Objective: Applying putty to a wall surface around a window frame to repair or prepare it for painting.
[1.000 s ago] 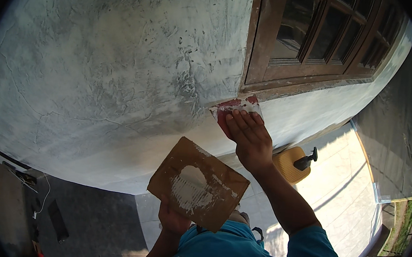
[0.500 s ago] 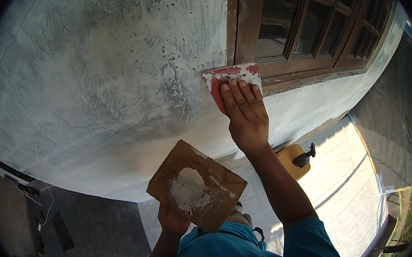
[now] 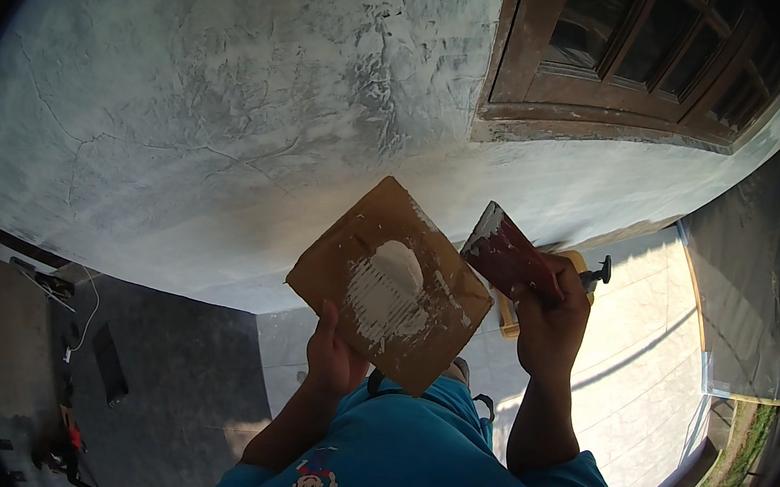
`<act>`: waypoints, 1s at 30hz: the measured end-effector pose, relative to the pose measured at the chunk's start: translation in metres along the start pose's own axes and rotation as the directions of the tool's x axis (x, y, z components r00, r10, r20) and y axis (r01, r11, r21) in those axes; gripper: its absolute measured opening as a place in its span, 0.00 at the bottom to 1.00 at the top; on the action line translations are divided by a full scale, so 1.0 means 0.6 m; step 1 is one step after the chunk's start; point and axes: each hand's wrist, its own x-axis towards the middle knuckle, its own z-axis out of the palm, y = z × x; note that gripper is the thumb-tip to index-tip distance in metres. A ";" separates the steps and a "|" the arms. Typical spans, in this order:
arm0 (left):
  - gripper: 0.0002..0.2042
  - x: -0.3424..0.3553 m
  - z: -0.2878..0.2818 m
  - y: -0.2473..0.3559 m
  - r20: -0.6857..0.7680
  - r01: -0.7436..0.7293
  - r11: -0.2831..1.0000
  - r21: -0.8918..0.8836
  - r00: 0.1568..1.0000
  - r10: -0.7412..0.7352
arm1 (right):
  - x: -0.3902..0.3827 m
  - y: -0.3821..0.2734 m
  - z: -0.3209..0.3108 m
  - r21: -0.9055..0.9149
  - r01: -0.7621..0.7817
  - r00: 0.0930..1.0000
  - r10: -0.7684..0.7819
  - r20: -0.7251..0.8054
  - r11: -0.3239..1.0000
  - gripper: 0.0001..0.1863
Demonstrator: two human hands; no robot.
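Observation:
My left hand (image 3: 335,362) grips the near left edge of a flat brown board (image 3: 330,261), thumb on top. White putty (image 3: 392,293) lies in a mound on the board, with ridged streaks below it. In my right hand (image 3: 553,327) is a red putty spreader (image 3: 512,258), its blade edge smeared with white. The spreader is tilted beside the board's right corner; whether they touch I cannot tell. Ahead stands a patchy grey-white wall (image 3: 204,122) with cracks and rough marks.
A brown wooden window frame (image 3: 600,113) with glass panes is set in the wall at the upper right. Behind my right hand, a yellow stool (image 3: 509,324) partly shows, with a black spray head (image 3: 600,273) above it. Dark items and a white cable (image 3: 93,309) lie at lower left.
My right hand has drawn the spreader off the wall below the window, down beside the board. The board has risen a little and shifted right. The view has shifted too.

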 end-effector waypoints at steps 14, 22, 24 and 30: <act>0.30 0.024 0.088 -0.088 -0.013 0.045 0.987 0.155 0.999 -0.044 | 0.013 0.040 -0.050 -0.166 -0.124 0.950 0.165 0.264 0.978 0.16; 0.29 0.036 0.109 -0.128 -0.040 0.033 0.980 0.197 0.999 -0.025 | 0.047 0.069 -0.095 -0.192 -0.108 0.944 0.161 0.288 0.976 0.15; 0.29 0.042 0.120 -0.134 -0.038 0.057 0.984 0.171 0.998 -0.051 | 0.055 0.073 -0.108 -0.219 -0.095 0.944 0.157 0.289 0.971 0.15; 0.30 0.056 0.117 -0.145 -0.033 0.100 0.962 0.255 0.995 -0.095 | 0.066 0.077 -0.118 -0.288 -0.110 0.926 0.203 0.318 0.951 0.17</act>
